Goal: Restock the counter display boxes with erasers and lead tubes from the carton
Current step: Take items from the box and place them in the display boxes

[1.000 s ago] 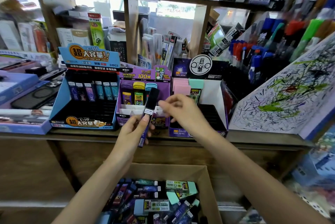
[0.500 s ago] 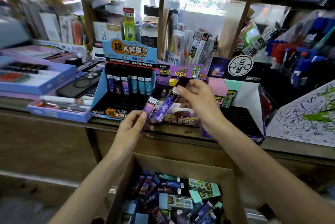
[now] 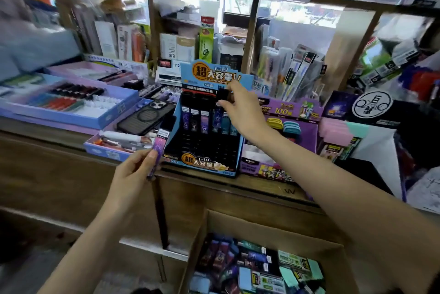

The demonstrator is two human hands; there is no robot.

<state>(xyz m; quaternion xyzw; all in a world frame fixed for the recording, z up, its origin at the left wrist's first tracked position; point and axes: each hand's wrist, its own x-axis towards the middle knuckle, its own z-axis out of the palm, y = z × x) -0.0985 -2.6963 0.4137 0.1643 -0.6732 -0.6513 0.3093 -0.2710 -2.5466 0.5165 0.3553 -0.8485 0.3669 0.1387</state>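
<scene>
1. Left hand (image 3: pixel 133 171): fingers curled round the lower half of a purple lead tube (image 3: pixel 160 147). The tube is near upright, leaning slightly right, black cap on top. It is held in front of the counter's (image 3: pixel 266 187) front edge, just left of the blue display box (image 3: pixel 204 167).
2. Right hand (image 3: pixel 241 109): thumb and forefinger pinch the black cap of a second lead tube (image 3: pixel 222 96) over the back row of the blue display box.
3. The second lead tube stands in line with the tubes already in that row. Its lower end seems to sit in the row, though motion blur leaves this uncertain.
4. The blue display box stands at the counter's front edge, with black slotted tiers in front of the filled back row.
5. A purple eraser display box (image 3: pixel 278 167) sits just to its right at the same edge, with yellow and teal erasers inside.
6. The carton (image 3: pixel 273 229) is open below the counter's front edge, between the forearms. It holds mixed lead tubes and erasers.
7. A phone (image 3: pixel 147 117) and a pen tray (image 3: pixel 71 108) lie towards the counter's left end.
</scene>
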